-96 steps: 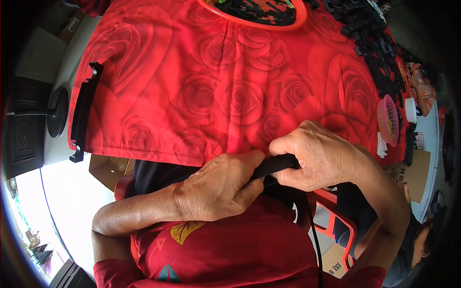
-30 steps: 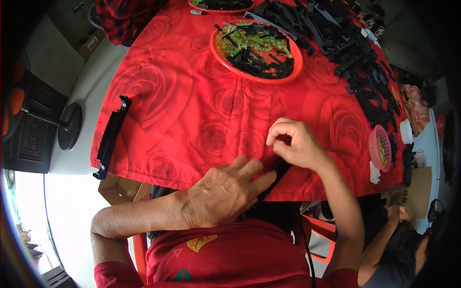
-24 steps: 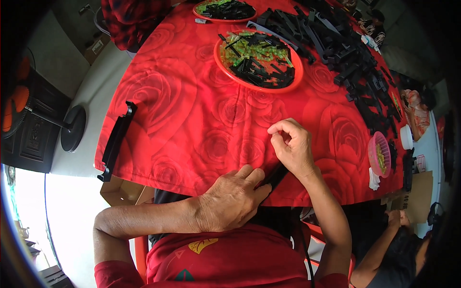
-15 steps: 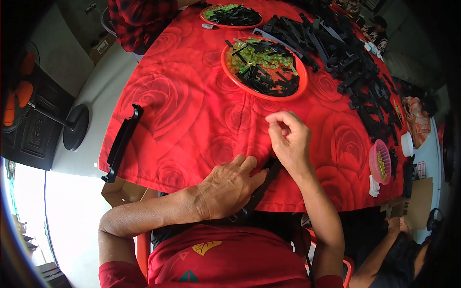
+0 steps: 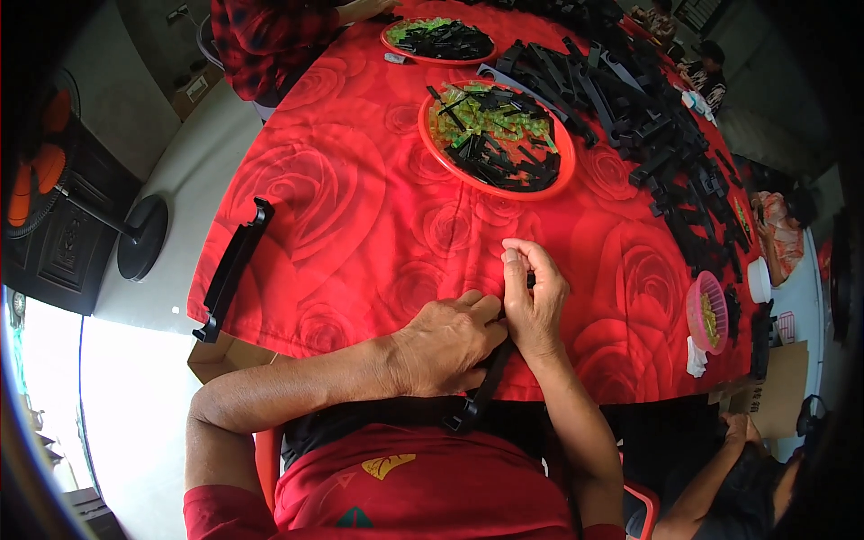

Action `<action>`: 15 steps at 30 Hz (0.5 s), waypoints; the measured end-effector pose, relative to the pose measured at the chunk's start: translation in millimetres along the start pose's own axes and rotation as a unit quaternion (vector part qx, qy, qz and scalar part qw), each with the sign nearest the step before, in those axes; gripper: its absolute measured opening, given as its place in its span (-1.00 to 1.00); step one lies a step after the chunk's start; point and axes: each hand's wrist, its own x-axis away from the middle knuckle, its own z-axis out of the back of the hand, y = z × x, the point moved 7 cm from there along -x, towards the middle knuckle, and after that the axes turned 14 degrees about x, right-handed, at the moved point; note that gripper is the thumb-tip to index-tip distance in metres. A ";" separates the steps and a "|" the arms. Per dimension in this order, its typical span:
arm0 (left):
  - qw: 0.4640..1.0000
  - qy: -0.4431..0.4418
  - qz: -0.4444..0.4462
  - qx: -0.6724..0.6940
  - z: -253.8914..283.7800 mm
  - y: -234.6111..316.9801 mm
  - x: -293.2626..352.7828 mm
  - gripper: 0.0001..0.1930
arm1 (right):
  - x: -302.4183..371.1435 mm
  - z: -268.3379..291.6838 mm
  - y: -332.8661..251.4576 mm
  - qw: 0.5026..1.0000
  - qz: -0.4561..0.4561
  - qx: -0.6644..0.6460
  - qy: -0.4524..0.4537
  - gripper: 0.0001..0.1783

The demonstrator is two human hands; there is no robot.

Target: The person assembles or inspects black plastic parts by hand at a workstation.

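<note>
Holding a long black plastic bar [image 5: 486, 382] at the near table edge, the left hand [image 5: 445, 346] is curling around it to keep it steady, while the right hand [image 5: 533, 301] is pinching its upper end with bent fingers. Farther off, a red plate [image 5: 498, 135] is keeping small black and green pieces together.

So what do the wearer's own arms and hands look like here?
Both forearms are bare, no gloves, watch or rings visible on the left hand or right hand. Short red sleeves show at the upper arms, part of a red shirt with a small yellow emblem.
</note>
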 end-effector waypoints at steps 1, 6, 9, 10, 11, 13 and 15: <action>1.000 -0.005 0.011 0.000 -1.9 -2.2 -0.1 -0.61 | 0.0 -0.5 1.6 1.000 -0.001 0.000 0.000 -0.80; 0.999 0.010 -0.015 0.044 -1.3 -5.2 3.5 -0.58 | -3.7 -7.1 -2.9 0.999 0.032 -0.015 -0.033 -0.79; 0.995 0.031 0.000 0.097 -0.9 -12.1 4.6 -0.57 | -6.5 -9.5 -9.6 0.998 0.031 -0.018 -0.050 -0.77; 0.992 0.030 0.015 0.123 -2.4 -15.8 4.5 -0.56 | -6.9 -10.8 -9.4 0.998 0.030 -0.018 -0.051 -0.77; 0.992 0.030 0.015 0.123 -3.5 -16.4 5.3 -0.56 | -7.2 -12.2 -9.8 0.998 0.038 -0.017 -0.048 -0.77; 0.986 0.064 0.011 0.151 -1.3 -17.6 7.4 -0.54 | -6.8 -11.8 -10.9 0.998 0.046 -0.016 -0.046 -0.76; 0.985 0.069 0.004 0.158 -4.9 -21.2 7.2 -0.52 | -5.9 -10.7 -11.7 0.998 0.042 -0.021 -0.051 -0.75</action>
